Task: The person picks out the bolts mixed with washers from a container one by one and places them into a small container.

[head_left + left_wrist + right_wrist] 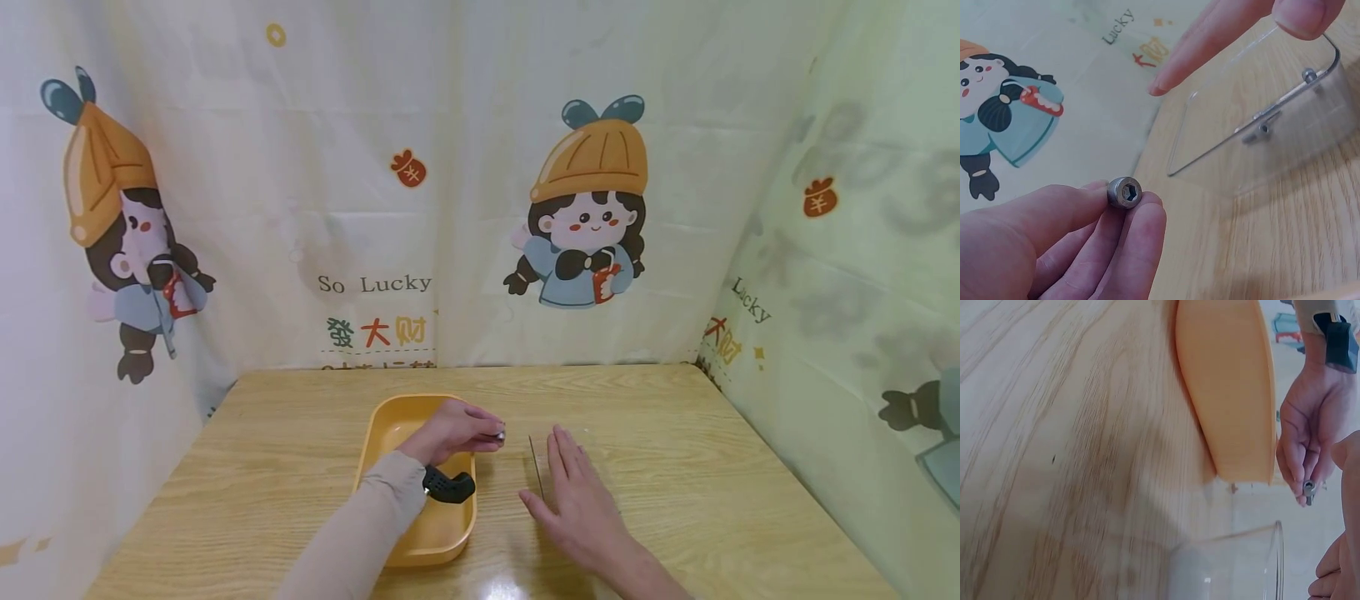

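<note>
Metal screw (1125,192) is pinched in the fingers of the left hand (454,428) — the clear box (1329,103) lies to their right, nearer the right hand (581,504), its fingers straight.

Curtained tabletop work area; wider building type indeterminate.
1 wood-grain table (262,467) at 6 o'clock; cartoon-printed fabric (472,208) hangs at 10, 12 and 2 o'clock.
</note>
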Demonstrator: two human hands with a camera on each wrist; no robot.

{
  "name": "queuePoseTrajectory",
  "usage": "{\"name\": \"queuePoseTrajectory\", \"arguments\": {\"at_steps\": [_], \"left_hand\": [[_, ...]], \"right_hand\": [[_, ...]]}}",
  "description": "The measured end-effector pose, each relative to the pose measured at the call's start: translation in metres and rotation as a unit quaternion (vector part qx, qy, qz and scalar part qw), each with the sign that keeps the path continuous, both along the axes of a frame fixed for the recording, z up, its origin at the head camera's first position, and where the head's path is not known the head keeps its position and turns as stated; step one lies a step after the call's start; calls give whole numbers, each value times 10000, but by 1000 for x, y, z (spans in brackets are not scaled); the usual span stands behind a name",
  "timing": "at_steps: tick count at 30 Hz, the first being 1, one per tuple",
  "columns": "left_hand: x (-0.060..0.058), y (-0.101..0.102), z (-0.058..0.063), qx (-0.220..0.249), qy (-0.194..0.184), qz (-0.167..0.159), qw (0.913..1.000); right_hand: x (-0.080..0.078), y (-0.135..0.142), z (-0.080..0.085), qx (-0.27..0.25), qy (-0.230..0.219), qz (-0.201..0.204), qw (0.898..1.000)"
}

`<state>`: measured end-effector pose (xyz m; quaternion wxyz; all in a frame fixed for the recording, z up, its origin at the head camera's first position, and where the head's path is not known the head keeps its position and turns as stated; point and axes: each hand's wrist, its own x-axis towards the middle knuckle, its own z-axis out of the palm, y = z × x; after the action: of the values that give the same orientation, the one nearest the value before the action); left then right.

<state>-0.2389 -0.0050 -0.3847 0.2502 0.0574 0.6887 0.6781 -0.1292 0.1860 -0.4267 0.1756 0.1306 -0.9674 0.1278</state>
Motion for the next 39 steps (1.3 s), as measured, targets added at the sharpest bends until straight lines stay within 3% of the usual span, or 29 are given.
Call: {"name": "queuePoseTrajectory", "arguments": {"at_steps": [24,39], "left_hand": [[4,41,-8,92,16,-294,9995],[7,68,-10,-69,61,-199,9998]], "right_hand": [[1,39,-9,62,-262,-477,9985],[-3,46,-20,48,-343,-563,9978]]}}
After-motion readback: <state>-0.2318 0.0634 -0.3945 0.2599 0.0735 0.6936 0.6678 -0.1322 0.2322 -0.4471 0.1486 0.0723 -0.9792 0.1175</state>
